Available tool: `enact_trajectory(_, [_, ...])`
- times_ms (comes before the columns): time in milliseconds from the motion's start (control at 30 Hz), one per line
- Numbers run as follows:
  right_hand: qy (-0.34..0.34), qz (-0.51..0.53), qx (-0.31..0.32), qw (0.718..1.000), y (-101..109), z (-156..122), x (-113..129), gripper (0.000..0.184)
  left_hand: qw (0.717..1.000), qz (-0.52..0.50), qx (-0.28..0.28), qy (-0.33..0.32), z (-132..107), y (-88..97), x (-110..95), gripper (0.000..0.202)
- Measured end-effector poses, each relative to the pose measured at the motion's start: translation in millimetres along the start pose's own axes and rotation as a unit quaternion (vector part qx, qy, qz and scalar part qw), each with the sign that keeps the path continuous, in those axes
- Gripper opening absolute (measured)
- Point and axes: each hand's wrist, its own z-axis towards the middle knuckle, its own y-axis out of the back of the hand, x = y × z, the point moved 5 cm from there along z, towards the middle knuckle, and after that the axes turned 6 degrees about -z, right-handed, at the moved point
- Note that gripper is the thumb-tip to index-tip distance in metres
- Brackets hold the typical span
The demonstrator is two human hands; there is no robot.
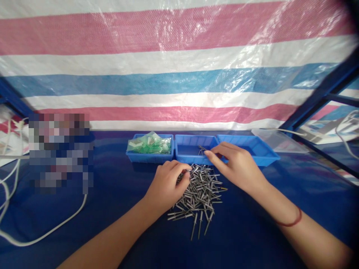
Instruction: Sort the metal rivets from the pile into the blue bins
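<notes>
A loose heap of silver blind rivets [199, 190] lies on the blue table, with a few single ones at its near edge. At the heap's upper left, my left hand [171, 181] is closed in a pinch on a rivet [187, 170], partly hidden by the fingers. My right hand [237, 164] reaches over the front wall of the middle blue bin [185, 145], thumb and fingers brought together. A few rivets [201, 150] show at its fingertips, inside the bin's outline; whether all are gripped is hard to make out.
Left of the middle bin stands a blue bin [150, 159] with green-and-clear plastic bags [151, 144]. Another blue bin [258, 145] adjoins on the right, near a clear plastic sheet [280, 141]. A white cable [56, 233] curves across the left; striped sheeting [179, 82] hangs behind.
</notes>
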Motion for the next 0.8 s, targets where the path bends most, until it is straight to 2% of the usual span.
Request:
enact_trajectory(100, [0.000, 0.042, 0.144, 0.989, 6, -12, -2, 0.038, 1.000, 0.001, 0.007, 0.001, 0, 0.6, 0, 0.018])
enact_trajectory(167, [0.016, 0.067, 0.238, 0.969, 4, -24, -6, 0.030, 1.000, 0.000, 0.009, 0.004, 1, 0.9, 1, 0.019])
enact_trajectory(200, [0.021, 0.072, 0.263, 0.962, 2, -29, -9, 0.024, 1.000, -0.001, 0.010, 0.005, 1, 0.8, 2, 0.019])
enact_trajectory(367, [-0.005, 0.028, 0.283, 0.959, -13, -36, -20, 0.012, 1.000, 0.008, 0.018, 0.017, 1, -1.2, 5, 0.021])
enact_trajectory(500, [-0.031, 0.008, 0.348, 0.937, -24, -35, -17, 0.014, 0.999, 0.009, 0.022, 0.023, 1, -2.3, 6, 0.023])
enact_trajectory(633, [-0.036, 0.017, 0.373, 0.927, -27, -34, -12, 0.010, 0.999, 0.008, 0.027, 0.024, 1, -2.0, 6, 0.023])
enact_trajectory(800, [-0.046, 0.004, 0.359, 0.932, -27, -35, -16, 0.010, 0.999, 0.008, 0.026, 0.022, 0, -2.0, 7, 0.022])
